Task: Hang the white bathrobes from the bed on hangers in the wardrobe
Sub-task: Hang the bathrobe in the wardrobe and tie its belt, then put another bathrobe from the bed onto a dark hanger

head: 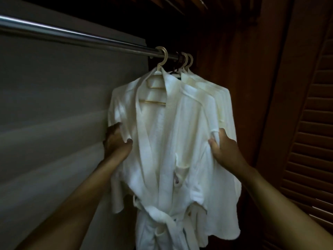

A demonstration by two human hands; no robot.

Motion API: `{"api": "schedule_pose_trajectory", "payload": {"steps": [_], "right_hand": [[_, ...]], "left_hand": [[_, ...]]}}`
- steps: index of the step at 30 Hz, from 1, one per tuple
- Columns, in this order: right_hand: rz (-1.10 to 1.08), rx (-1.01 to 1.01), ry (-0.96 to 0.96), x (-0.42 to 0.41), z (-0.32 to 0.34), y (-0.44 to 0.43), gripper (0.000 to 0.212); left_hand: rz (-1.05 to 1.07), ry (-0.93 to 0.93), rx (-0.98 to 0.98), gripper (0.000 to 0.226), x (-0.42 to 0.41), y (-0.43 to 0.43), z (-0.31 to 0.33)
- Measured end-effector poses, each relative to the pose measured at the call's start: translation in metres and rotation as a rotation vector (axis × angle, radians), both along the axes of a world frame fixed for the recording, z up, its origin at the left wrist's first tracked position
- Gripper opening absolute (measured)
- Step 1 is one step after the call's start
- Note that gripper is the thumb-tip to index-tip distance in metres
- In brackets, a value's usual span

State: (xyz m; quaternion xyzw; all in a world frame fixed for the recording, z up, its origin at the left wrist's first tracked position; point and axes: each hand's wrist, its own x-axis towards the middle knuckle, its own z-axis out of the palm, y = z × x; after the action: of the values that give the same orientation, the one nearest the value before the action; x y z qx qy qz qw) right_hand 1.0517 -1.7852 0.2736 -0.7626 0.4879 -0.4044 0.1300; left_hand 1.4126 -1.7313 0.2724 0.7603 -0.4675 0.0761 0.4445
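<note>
Several white bathrobes hang close together on pale hangers from the metal wardrobe rail (75, 36). The front bathrobe (155, 141) faces me, its belt tied at the waist, on a cream hanger (163, 58). More robes (212, 105) hang behind it to the right, on hangers (187, 61) bunched at the rail's right end. My left hand (116, 139) grips the front robe's left sleeve, thumb on the front of the cloth. My right hand (224, 148) holds the right sleeve fabric, fingers curled round its edge.
A grey back wall (54, 114) of the wardrobe fills the left. A dark wooden side panel (252, 87) stands right of the robes, and a louvred wooden door (310, 141) is open at the far right.
</note>
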Motion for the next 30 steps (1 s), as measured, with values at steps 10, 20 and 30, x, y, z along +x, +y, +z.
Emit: {"api": "schedule_pose_trajectory", "payload": {"steps": [10,20,30], "right_hand": [[0.008,0.044,0.008,-0.023,0.0,0.029,0.042],[-0.053,0.095,0.035,-0.044,-0.001,0.025,0.042],[-0.07,0.125,-0.023,-0.104,-0.034,0.068,0.038]], "left_hand": [[-0.282,-0.138,-0.068,0.084,-0.081,-0.023,0.097],[-0.588,-0.192,-0.061,0.048,-0.105,-0.058,0.136],[-0.392,0.01,-0.158,0.08,-0.16,0.023,0.054]]}}
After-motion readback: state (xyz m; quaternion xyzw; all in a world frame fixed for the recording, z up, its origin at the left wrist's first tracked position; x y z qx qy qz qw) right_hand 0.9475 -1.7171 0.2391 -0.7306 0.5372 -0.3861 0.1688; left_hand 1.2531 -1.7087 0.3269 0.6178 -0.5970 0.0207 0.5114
